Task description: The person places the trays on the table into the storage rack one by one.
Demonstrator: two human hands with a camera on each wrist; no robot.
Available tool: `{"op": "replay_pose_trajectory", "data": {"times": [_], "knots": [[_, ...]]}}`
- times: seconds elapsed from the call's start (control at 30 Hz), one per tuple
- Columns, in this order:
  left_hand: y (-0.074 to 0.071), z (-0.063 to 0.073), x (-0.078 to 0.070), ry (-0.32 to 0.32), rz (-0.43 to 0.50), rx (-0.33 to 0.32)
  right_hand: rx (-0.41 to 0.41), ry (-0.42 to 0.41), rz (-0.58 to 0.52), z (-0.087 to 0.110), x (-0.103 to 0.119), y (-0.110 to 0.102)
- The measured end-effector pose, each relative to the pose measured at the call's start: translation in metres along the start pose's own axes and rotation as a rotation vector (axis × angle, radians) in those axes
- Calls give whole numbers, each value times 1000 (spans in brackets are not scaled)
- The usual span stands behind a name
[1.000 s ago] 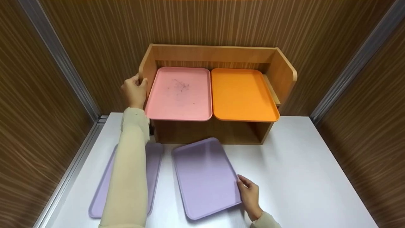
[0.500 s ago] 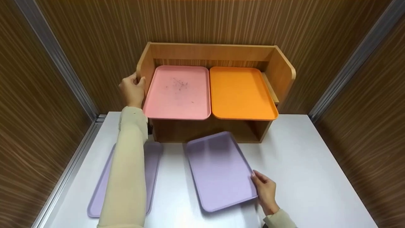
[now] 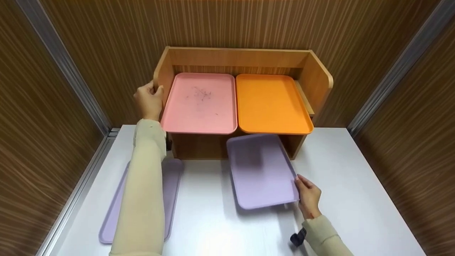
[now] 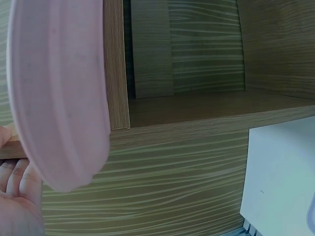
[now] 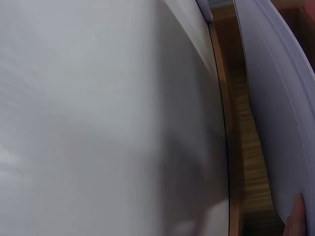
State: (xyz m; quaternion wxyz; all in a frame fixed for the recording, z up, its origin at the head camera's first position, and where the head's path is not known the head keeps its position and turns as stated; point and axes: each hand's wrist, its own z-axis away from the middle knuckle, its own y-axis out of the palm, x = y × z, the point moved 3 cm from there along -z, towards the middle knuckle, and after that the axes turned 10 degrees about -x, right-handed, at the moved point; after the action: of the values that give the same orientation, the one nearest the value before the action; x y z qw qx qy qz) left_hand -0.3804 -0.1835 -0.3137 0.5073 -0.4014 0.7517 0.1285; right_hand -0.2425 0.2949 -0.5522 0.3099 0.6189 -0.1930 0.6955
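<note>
In the head view my right hand (image 3: 309, 195) pinches the right edge of a purple tray (image 3: 261, 170). The tray hangs tilted above the table, its far end overlapping the lower opening of a small wooden shelf (image 3: 238, 57). In the right wrist view, fingers (image 5: 297, 219) show at the tray's edge. My left hand (image 3: 148, 101) grips the front edge of the shelf's left side panel. A pink tray (image 3: 199, 106) with dark marks and an orange tray (image 3: 273, 105) lie side by side on the upper board.
A second purple tray (image 3: 113, 218) lies on the white table (image 3: 355, 199) at the left, partly hidden under my left sleeve (image 3: 142, 192). Wood-grain walls (image 3: 401, 142) enclose the back and both sides. The shelf's lower compartment (image 4: 197, 105) shows in the left wrist view.
My right hand has carried the purple tray rightward and forward, bringing its far end up to the shelf's lower opening. My left hand has kept its grip on the side panel.
</note>
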Motion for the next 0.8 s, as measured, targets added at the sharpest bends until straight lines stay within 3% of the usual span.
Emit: {"op": "replay_pose_trajectory", "data": {"times": [0.37, 0.67, 0.8], "knots": [[0, -1, 0, 4, -20, 4, -25, 9, -111, -26, 18, 23], [-2, -2, -1, -22, -21, 21, -48, 7, -134, -41, 15, 37], [-1, 0, 0, -33, 3, 39, -80, -36, -133, -49, 6, 40]]}}
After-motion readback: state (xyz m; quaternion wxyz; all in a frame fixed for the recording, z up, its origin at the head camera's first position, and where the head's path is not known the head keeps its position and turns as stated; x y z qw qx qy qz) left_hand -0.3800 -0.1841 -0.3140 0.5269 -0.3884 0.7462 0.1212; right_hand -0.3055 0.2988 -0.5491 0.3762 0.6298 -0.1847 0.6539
